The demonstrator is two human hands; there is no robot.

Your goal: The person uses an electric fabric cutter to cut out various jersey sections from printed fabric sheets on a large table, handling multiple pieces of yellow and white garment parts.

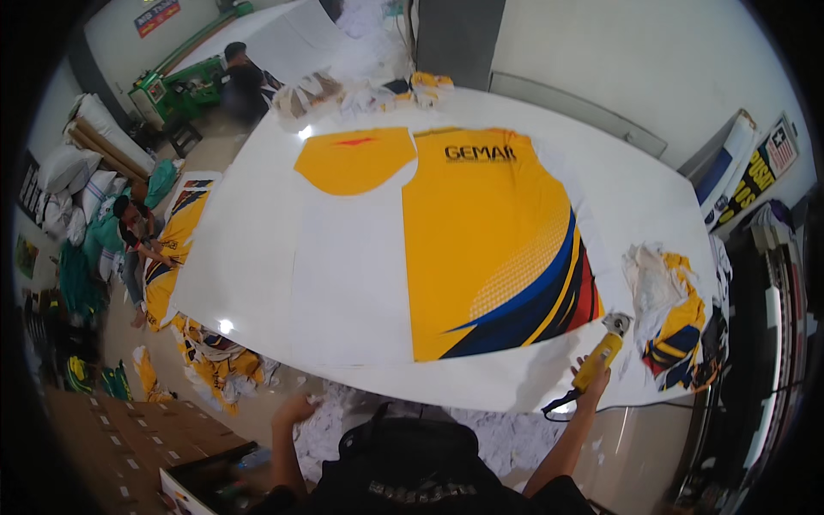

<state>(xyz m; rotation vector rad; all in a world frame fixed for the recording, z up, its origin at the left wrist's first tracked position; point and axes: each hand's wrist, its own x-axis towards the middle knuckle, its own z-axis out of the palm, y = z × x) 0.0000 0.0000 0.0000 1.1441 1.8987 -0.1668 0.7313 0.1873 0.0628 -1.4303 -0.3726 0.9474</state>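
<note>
By the near edge of the white table (245, 245) the left hand (296, 409) is curled up, too small to tell if anything's in it. Part of the right hand (592, 384) hides behind the yellow cutter (600, 359), and I can't make out whether its blade touches the yellow panel (446, 249) on the table. Left of the table, the seated co-worker's (136, 232) fingers are too tiny to read. Past the table's far end, the white heap (367, 39) gets chopped off by the top edge
</note>
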